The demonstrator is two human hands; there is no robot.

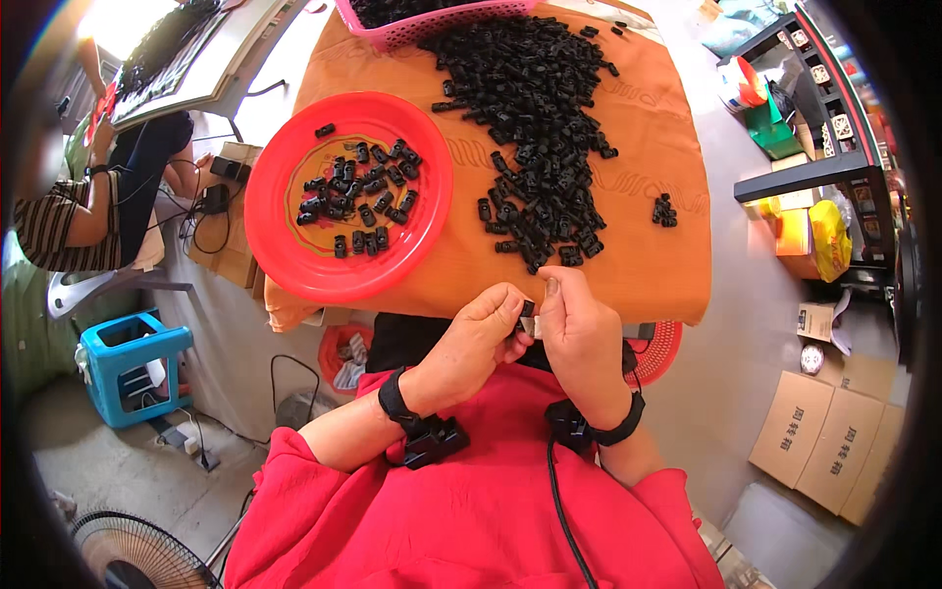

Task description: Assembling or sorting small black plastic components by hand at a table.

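Note:
My left hand is closed just off the table's front edge, pinching a small black plastic piece shaped like a cord lock. Close against it, my right hand has its thumb and fingers pressed together; a small pale bit shows between the hands, too little of it to name. Beyond them spreads a large heap of similar black pieces. To the left, a red round plate holds several more, loosely scattered. A small cluster of black pieces lies apart at the right.
An orange cloth covers the table. At its far edge stands a pink basket with black pieces. Another person sits at the left, near a blue stool. Cardboard boxes stand on the right; a fan is at lower left.

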